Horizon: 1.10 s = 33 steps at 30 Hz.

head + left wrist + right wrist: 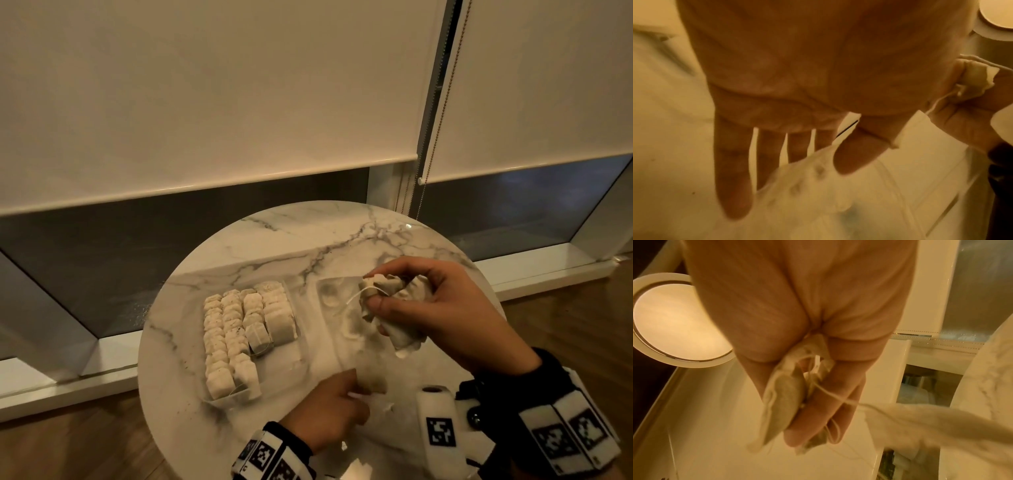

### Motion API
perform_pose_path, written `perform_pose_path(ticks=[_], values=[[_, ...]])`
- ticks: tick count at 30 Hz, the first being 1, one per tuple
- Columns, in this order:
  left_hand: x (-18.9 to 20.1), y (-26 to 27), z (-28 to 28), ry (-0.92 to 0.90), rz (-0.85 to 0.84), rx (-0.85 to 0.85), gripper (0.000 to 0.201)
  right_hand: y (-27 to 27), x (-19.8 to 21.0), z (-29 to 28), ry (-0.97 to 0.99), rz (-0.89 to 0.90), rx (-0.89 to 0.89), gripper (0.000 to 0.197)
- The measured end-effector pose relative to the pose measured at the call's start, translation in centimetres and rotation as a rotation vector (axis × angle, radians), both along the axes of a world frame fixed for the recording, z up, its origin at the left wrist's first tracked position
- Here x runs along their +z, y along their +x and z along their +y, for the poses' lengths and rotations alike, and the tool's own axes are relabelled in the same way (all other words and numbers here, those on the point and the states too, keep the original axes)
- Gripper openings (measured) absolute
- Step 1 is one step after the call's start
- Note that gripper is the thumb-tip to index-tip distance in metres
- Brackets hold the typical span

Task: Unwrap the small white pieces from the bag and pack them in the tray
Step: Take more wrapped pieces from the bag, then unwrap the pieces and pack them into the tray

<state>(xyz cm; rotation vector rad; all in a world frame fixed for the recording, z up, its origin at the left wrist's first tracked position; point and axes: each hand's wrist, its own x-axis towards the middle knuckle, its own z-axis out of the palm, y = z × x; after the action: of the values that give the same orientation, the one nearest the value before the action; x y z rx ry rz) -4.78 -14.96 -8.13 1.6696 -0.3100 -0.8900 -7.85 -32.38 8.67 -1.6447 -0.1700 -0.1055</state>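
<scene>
A clear tray point(224, 401) on the left of the round marble table point(308, 240) holds several rows of small white tea bags point(246, 335). A crumpled clear plastic bag point(342, 325) lies to the tray's right. My right hand point(375, 289) is raised over the bag and grips a bundle of white tea bags point(400, 308), with a string hanging from them. The right wrist view shows the bundle point(783, 402) inside the curled fingers point(797, 434). My left hand point(346, 394) is low at the bag's near end and pinches the plastic point(818, 186) between thumb point(855, 154) and fingers.
The table's round edge point(147, 342) drops to a wooden floor point(68, 445). Behind it are window sills, lowered roller blinds and a bead chain point(442, 102). A white tagged wrist rig point(440, 418) sits at the near right.
</scene>
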Motion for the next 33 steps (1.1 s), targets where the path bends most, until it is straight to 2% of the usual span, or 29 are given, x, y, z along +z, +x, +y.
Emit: perform_pose_path(ticks=[2, 5, 7, 9, 13, 16, 18, 19, 22, 27, 31, 33], values=[[0.8, 0.5, 0.9, -0.027, -0.012, 0.118, 0.064, 0.5, -0.3, 0.2, 0.056, 0.012, 0.007, 0.021], [2.4, 1.3, 2.8, -0.220, -0.091, 0.272, 0.080, 1.4, -1.2, 0.7, 0.164, 0.065, 0.050, 0.026], [3.3, 1.4, 3.6, -0.368, -0.098, 0.299, 0.081, 2.1, -1.8, 1.6, 0.284, 0.126, 0.057, 0.027], [3.9, 1.2, 3.9, -0.431, -0.126, 0.277, 0.074, 2.8, -2.3, 2.6, 0.445, 0.203, 0.068, 0.028], [3.8, 0.9, 2.9, -0.322, -0.281, 0.357, 0.035, 3.9, -3.3, 4.2, 0.672, 0.361, 0.100, 0.028], [3.4, 1.0, 2.7, -0.252, -0.298, 0.414, 0.011, 4.9, -4.2, 4.5, 0.871, 0.465, 0.115, 0.024], [2.8, 1.3, 3.2, -0.195, -0.295, 0.461, 0.015, 5.4, -4.9, 4.3, 0.979, 0.524, 0.124, 0.016], [2.6, 1.5, 3.5, -0.183, -0.290, 0.480, 0.011, 5.7, -5.3, 4.1, 1.035, 0.542, 0.139, 0.021], [2.1, 2.0, 4.3, -0.157, -0.297, 0.517, 0.009, 6.1, -6.1, 3.4, 1.165, 0.589, 0.179, 0.058], [2.1, 2.4, 5.2, -0.098, -0.337, 0.580, 0.009, 6.2, -6.2, 2.9, 1.276, 0.593, 0.235, 0.078], [2.2, 2.5, 5.7, -0.061, -0.347, 0.608, 0.014, 6.3, -6.5, 2.2, 1.349, 0.588, 0.229, 0.074], [2.3, 2.6, 6.0, -0.063, -0.327, 0.638, 0.016, 6.3, -6.5, 1.8, 1.382, 0.585, 0.226, 0.062]])
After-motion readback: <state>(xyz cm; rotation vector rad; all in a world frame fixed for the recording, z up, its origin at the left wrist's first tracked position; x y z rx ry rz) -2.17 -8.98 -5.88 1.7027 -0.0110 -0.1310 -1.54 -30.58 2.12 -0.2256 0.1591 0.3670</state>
